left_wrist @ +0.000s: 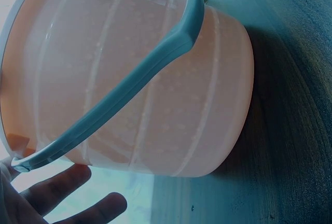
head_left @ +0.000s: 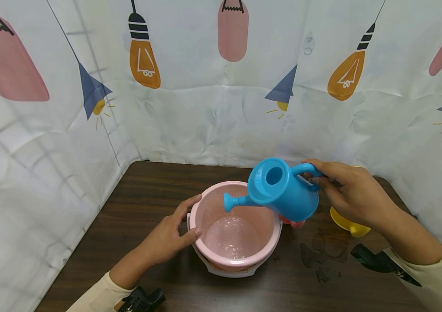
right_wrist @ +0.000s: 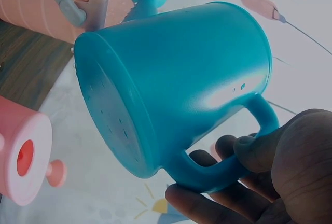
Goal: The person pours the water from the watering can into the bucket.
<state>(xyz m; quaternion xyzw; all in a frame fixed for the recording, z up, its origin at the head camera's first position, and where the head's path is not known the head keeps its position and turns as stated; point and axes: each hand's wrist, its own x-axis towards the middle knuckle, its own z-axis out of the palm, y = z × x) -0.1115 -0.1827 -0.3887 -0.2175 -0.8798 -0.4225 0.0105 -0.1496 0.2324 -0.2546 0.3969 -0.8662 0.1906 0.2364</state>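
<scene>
A pink bucket with a pale handle stands on the table, shallow clear water in its bottom. At its left rim, my left hand holds on, thumb over the edge; in the left wrist view two fingers reach along the outer wall. My right hand grips the handle of a blue watering can. The can is tilted above the bucket's right side, its spout over the opening. Its underside shows droplets in the right wrist view. I cannot tell whether water is flowing from the spout.
Behind the blue can sits a pink watering can, mostly hidden in the head view. A yellow object is partly under my right forearm. Water is spilled on the dark wooden table. A printed white cloth hangs behind.
</scene>
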